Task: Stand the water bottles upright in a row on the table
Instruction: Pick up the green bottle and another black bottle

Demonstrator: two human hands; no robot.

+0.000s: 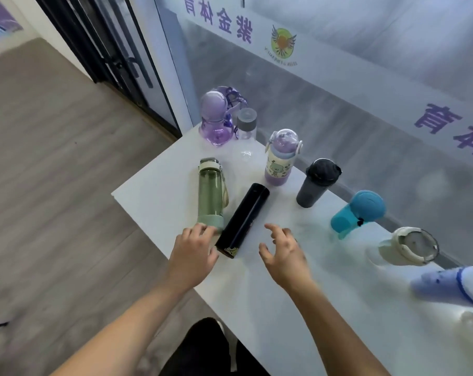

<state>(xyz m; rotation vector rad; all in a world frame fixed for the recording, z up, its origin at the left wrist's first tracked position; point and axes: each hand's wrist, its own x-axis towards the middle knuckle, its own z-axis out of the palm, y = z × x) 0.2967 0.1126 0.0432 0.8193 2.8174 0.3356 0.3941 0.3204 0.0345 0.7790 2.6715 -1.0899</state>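
Head view: both hands' fingers spread, released, flanking the black flask near the table edge.

floor: grey wood planks | door frame: black | wall panel: frosted, purple lettering

A black flask with a gold patterned band at its base is seen beside a translucent green bottle on the white table. Beyond the flask, a purple bottle printed with a cartoon figure is seen.
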